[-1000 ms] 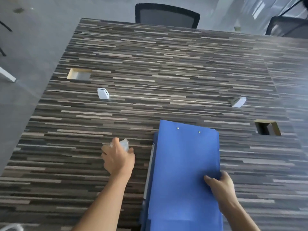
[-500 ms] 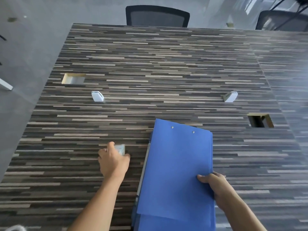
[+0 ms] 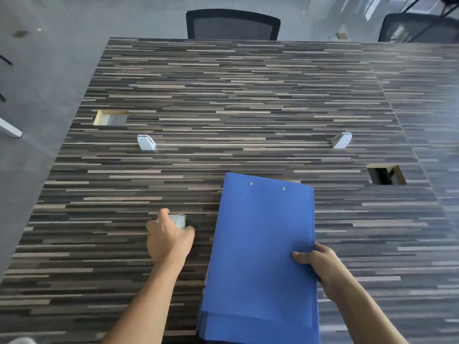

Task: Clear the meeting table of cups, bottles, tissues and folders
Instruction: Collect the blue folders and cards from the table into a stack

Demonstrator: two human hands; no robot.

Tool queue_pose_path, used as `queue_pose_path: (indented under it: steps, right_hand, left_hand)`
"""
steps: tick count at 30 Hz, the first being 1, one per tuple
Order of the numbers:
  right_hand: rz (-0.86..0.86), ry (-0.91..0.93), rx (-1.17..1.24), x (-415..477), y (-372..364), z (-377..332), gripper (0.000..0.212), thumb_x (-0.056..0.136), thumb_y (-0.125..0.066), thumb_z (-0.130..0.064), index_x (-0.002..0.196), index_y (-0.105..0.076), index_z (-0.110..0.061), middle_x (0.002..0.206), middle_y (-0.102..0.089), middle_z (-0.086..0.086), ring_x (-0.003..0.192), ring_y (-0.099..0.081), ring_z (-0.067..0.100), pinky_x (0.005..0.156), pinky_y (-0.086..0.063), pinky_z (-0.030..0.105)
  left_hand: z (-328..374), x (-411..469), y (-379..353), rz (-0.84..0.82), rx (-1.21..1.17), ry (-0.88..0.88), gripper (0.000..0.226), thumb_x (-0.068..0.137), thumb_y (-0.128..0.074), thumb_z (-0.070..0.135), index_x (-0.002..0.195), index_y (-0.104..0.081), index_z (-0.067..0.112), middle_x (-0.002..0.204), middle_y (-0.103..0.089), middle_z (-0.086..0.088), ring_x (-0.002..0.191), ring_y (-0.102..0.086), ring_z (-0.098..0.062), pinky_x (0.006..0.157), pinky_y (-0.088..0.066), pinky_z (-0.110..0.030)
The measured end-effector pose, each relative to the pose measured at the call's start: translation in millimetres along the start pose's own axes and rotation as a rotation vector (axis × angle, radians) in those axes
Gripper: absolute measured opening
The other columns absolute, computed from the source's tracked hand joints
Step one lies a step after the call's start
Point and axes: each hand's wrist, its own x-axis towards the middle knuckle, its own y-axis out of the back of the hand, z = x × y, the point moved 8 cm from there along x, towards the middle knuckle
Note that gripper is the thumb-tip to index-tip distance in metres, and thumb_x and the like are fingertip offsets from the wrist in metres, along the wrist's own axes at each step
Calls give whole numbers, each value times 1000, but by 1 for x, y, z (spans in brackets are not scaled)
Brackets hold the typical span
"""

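Left hand (image 3: 169,240) is still gripping one clear cup (image 3: 179,220), now lower on the worktop (image 3: 223,95); right hand (image 3: 320,264) is clutching several stacked blue folders (image 3: 263,244).

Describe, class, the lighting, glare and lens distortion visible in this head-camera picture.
Head view: soft daylight, bright glare washing out the upper right beyond the far chair; wide-angle lens makes the table edges splay; blue folders sharp; the pale object under the left hand slightly blurred.
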Motion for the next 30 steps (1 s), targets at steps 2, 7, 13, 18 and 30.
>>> queue_pose_path:
  steps: [2,7,13,18,30]
  right_hand:
    - [-97,-53,120,-4,-10,8,28,87,-64,6,114,-71,-1,107,-77,17,96,-75,37,89,-57,47]
    - [-177,-64,219,-14,-22,14,30,94,-57,4,121,-66,-8,114,-75,18,103,-73,39,91,-56,51]
    - [-170,52,206,-39,-13,8,30,94,-54,8,121,-65,1,114,-74,22,102,-73,42,86,-59,51]
    - [-65,126,379,-66,26,21,30,93,-57,6,121,-65,0,114,-74,23,102,-72,43,86,-58,53]
    - [151,285,763,-151,209,90,32,93,-58,1,124,-65,-4,118,-74,18,104,-72,38,79,-62,48]
  left_hand:
    - [2,-1,1,-5,0,-14,71,69,-83,29,128,-43,28,110,-47,-8,79,-57,-27,58,-56,-35]
    - [1,-2,-1,-69,32,-42,64,72,-81,33,127,-47,30,108,-50,-5,76,-58,-23,57,-55,-31]
    - [12,-10,3,-137,24,-86,46,73,-72,35,113,-50,36,84,-60,4,64,-65,-19,57,-61,-37]
    - [48,-21,4,-206,43,-209,44,65,-61,34,107,-50,40,82,-64,5,65,-64,-22,63,-57,-33]
    - [211,-199,-39,-336,50,-675,44,71,-67,34,112,-50,36,96,-59,0,75,-57,-22,64,-49,-34]
